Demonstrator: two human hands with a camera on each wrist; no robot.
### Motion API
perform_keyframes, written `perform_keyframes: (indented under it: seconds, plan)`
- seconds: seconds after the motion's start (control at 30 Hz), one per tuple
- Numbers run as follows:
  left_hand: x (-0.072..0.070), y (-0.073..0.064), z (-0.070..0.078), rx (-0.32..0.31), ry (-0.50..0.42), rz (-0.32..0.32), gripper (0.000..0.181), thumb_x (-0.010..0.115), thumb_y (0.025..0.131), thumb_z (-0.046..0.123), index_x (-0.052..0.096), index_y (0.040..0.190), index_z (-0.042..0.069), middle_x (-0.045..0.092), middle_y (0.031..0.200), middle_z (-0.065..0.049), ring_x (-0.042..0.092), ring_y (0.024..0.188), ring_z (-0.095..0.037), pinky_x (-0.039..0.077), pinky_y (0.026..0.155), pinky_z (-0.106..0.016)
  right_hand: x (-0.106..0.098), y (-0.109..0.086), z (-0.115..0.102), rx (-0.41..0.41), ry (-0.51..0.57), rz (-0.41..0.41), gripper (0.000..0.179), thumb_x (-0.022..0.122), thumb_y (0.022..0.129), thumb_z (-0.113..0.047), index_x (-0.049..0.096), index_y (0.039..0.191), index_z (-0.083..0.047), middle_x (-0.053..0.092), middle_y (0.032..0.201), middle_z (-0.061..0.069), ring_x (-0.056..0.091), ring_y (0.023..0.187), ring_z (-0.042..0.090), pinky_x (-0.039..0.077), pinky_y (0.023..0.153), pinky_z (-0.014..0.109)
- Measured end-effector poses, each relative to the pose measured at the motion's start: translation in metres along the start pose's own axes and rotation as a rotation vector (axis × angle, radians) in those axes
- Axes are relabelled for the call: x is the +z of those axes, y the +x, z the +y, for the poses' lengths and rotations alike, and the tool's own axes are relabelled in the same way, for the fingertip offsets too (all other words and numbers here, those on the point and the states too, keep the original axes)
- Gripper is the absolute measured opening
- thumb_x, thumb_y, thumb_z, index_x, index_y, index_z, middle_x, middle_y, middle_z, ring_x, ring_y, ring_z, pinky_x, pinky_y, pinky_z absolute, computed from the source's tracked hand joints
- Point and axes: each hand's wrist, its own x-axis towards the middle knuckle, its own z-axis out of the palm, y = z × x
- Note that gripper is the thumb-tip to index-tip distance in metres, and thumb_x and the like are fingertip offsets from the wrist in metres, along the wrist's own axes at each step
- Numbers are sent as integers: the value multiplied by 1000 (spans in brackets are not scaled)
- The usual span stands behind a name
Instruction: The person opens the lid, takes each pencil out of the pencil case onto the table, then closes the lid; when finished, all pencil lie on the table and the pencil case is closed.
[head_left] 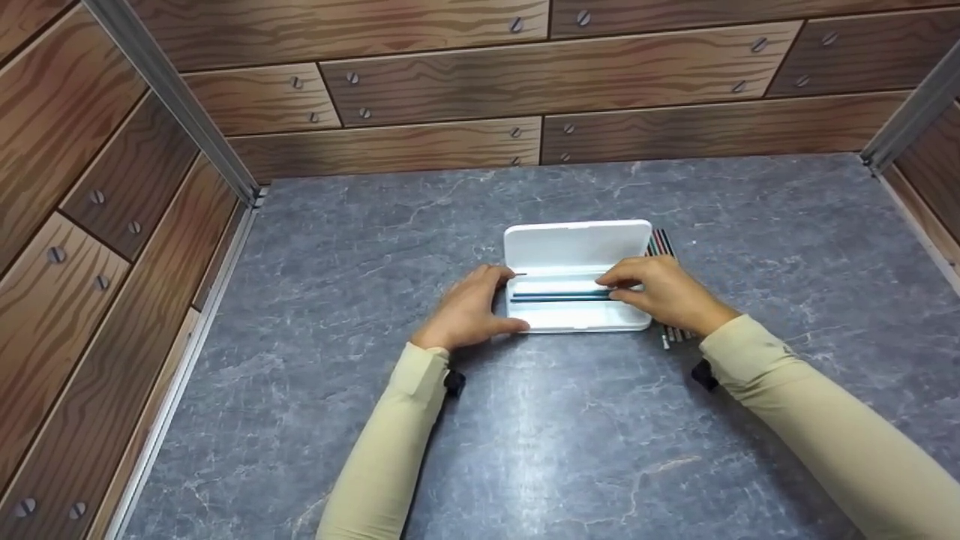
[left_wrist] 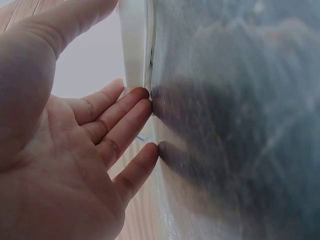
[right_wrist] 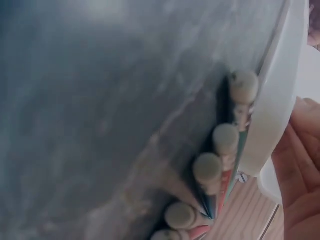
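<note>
A white pencil case (head_left: 577, 244) stands with its lid raised. Dark and blue pencils (head_left: 559, 297) lie lengthwise inside it. My left hand (head_left: 469, 307) holds the case's left end, thumb at the near corner and index finger by the hinge side. In the left wrist view, the other fingers (left_wrist: 130, 117) reach the end wall. Inside the tray, my right hand (head_left: 664, 289) pinches a pencil near its right end; the exact contact is partly hidden. Several eraser-tipped pencils (right_wrist: 225, 140) lie on the table against the case's right side, partly under my right hand.
The grey marbled table (head_left: 337, 247) extends around the case. Wood-patterned panels (head_left: 442, 90) close off the back and both sides, with a metal post (head_left: 187, 112) at the back left corner.
</note>
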Motion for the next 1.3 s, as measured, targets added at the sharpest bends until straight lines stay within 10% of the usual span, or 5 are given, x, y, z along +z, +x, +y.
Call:
perform_keyframes:
  seconds: [0.9, 1.13, 1.3]
  plan:
    - [3, -1, -2, 22, -15, 1, 81, 95, 92, 41, 57, 157, 12, 62, 156, -10, 58, 149, -30, 44, 129, -51, 5, 5, -14, 22, -145, -57, 16, 80, 96, 6, 85, 108, -4, 79, 105, 13, 78, 99, 32, 65, 90, 54]
    - [2, 0, 0, 14, -7, -5, 82, 94, 93, 43, 56, 158, 12, 61, 157, -10, 58, 149, -30, 45, 129, -51, 1, 0, -17, -29, -143, 75, 18, 83, 93, 10, 83, 106, -3, 79, 101, 12, 77, 93, 29, 66, 84, 49]
    - [2, 0, -1, 18, 0, -1, 81, 94, 93, 43, 56, 158, 13, 61, 157, -10, 58, 149, -30, 45, 128, -52, -16, -3, -24, -15, -45, 233, 23, 82, 90, 15, 83, 106, 0, 81, 98, 12, 73, 85, 14, 61, 81, 18]
